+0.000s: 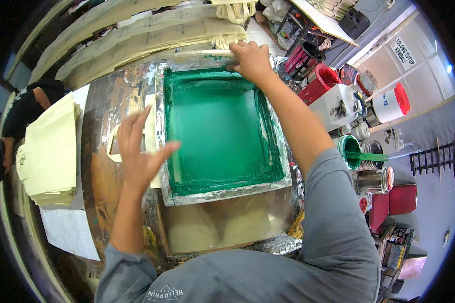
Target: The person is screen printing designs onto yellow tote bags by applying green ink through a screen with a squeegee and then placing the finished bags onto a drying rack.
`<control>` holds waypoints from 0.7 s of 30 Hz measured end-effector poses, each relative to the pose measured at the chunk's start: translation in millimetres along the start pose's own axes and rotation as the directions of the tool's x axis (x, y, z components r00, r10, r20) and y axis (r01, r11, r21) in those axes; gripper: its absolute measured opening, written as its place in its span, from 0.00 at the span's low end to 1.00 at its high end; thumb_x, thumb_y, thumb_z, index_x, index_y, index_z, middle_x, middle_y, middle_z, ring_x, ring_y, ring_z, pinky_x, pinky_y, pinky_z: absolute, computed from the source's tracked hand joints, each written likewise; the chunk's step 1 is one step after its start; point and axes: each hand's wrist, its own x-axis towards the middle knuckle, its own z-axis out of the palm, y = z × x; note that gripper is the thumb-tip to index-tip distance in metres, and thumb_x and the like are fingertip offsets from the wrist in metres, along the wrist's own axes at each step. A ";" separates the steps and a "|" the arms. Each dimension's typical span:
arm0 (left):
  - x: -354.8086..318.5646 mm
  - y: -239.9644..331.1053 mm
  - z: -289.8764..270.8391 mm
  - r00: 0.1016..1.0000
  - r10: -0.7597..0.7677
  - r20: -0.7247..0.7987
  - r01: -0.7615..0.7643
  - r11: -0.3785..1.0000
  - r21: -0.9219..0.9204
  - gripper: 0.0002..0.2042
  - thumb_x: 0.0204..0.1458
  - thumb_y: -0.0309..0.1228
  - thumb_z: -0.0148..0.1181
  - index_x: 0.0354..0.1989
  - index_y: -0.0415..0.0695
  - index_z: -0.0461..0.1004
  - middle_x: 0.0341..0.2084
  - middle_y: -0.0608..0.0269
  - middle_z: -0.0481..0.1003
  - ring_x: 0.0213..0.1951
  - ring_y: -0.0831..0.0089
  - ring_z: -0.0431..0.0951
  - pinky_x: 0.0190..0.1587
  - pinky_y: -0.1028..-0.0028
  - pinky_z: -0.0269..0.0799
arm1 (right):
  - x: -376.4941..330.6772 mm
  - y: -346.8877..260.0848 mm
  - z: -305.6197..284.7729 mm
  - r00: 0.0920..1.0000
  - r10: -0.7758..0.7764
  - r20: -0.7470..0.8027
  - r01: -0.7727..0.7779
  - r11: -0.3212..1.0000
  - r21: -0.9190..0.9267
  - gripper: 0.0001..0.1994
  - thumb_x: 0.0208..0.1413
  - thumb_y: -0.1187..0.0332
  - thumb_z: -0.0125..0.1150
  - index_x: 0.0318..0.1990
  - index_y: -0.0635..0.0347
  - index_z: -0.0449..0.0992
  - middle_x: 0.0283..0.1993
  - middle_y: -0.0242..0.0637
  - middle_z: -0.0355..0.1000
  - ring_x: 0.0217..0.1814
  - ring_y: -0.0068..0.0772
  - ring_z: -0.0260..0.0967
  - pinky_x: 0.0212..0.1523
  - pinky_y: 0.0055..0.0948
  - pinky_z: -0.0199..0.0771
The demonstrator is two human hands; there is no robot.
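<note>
On the tabletop (pixel 108 96) lies the green screen (pixel 215 131), its long axis going away from the body; the right hand (pixel 252 59) curls at its far edge, grip unclear; the left hand (pixel 140 151) spreads open by its left edge.

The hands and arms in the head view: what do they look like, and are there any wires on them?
The left hand and right hand are human, with no gloves or wires visible; blur hides the left one's finer detail. The grey shirt has short sleeves, and a white print marks its front.
</note>
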 end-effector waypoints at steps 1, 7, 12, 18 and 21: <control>29.8 -6.3 14.7 0.995 0.094 -0.026 -0.093 0.995 0.040 0.49 0.42 0.64 0.77 0.67 0.41 0.74 0.58 0.43 0.73 0.61 0.46 0.71 0.66 0.50 0.63 | 1.2 -1.4 12.3 1.000 -0.003 -0.025 0.003 1.000 -0.004 0.32 0.47 0.55 0.80 0.61 0.42 0.74 0.52 0.28 0.79 0.60 0.40 0.76 0.51 0.54 0.71; 167.5 -41.6 139.5 0.967 0.250 0.046 -0.249 0.895 0.370 0.41 0.54 0.70 0.60 0.57 0.41 0.80 0.51 0.46 0.79 0.55 0.47 0.77 0.60 0.52 0.70 | 20.7 -13.7 25.7 0.998 -0.059 0.008 0.059 0.998 0.034 0.27 0.47 0.55 0.80 0.54 0.46 0.77 0.49 0.33 0.81 0.56 0.46 0.79 0.49 0.51 0.78; 163.6 -40.9 166.7 0.963 0.265 0.036 -0.256 0.874 0.413 0.36 0.54 0.72 0.56 0.35 0.44 0.80 0.33 0.58 0.81 0.38 0.57 0.81 0.46 0.58 0.69 | -8.0 -9.1 17.8 0.995 -0.025 0.098 0.022 0.999 0.040 0.25 0.48 0.53 0.80 0.50 0.50 0.77 0.52 0.37 0.82 0.53 0.48 0.81 0.47 0.51 0.81; 102.3 -19.5 137.1 0.918 0.396 -0.037 -0.352 0.852 0.386 0.31 0.53 0.69 0.62 0.28 0.48 0.76 0.25 0.64 0.75 0.30 0.62 0.76 0.39 0.62 0.66 | -78.8 -39.0 -12.9 0.998 -0.059 0.034 0.055 0.994 0.099 0.23 0.46 0.59 0.80 0.48 0.50 0.75 0.47 0.35 0.80 0.50 0.49 0.80 0.44 0.51 0.81; 69.8 -1.3 118.4 0.927 0.374 -0.004 -0.346 0.862 0.371 0.30 0.52 0.68 0.63 0.28 0.48 0.76 0.25 0.64 0.75 0.30 0.61 0.75 0.39 0.62 0.66 | -113.4 -50.7 -32.2 0.996 -0.072 0.058 0.065 0.991 0.113 0.22 0.46 0.61 0.80 0.47 0.51 0.76 0.44 0.36 0.79 0.48 0.48 0.80 0.42 0.49 0.82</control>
